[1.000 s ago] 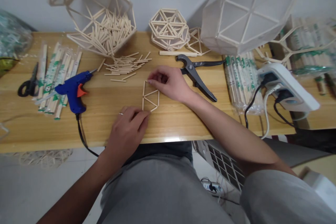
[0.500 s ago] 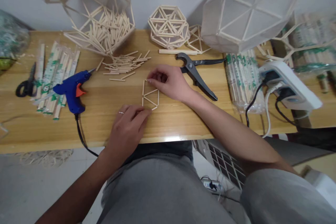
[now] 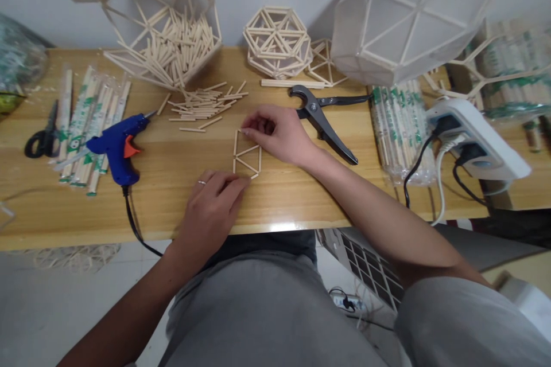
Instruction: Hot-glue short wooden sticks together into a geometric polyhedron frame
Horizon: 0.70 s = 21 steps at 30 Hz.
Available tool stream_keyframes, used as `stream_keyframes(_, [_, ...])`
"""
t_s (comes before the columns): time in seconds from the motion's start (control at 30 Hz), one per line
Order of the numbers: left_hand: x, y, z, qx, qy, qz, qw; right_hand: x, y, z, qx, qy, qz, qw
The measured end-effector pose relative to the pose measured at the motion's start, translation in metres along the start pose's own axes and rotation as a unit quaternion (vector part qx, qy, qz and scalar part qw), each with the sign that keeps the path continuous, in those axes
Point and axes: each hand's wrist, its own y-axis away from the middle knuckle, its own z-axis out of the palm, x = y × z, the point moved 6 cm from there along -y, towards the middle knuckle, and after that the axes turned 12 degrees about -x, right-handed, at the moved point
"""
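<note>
A small flat frame of wooden sticks [image 3: 247, 152], joined in triangles, lies on the wooden table [image 3: 172, 212] between my hands. My right hand [image 3: 275, 132] pinches the frame's upper end between thumb and fingers, hiding part of that side. At the lower end, the fingertips of my left hand [image 3: 217, 198] are closed on the frame's bottom stick, partly covering it. Just beyond the frame is a loose pile of cut wooden sticks [image 3: 202, 104]. To the left rests a blue glue gun [image 3: 114, 146] with an orange trigger.
Black cutters [image 3: 321, 117] lie right of my right hand. Behind stand a stick ball [image 3: 278, 40], an open lattice holding many sticks [image 3: 181, 46] and a large covered lattice [image 3: 413, 17]. Bagged chopsticks [image 3: 400, 132], a power strip [image 3: 477, 137] and scissors [image 3: 42, 137] flank the workspace.
Almost nothing differs. Both hands keep their hold at the two ends of the stick frame, and the view has shifted very slightly.
</note>
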Motion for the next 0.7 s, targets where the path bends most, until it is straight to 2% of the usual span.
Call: stream_keyframes(0.7, [0.0013,-0.0041,-0.0024,0.013,0.001,-0.002,1.000,-0.0012,0.0003,-0.0003,-0.001,-0.001,0.010,1.000])
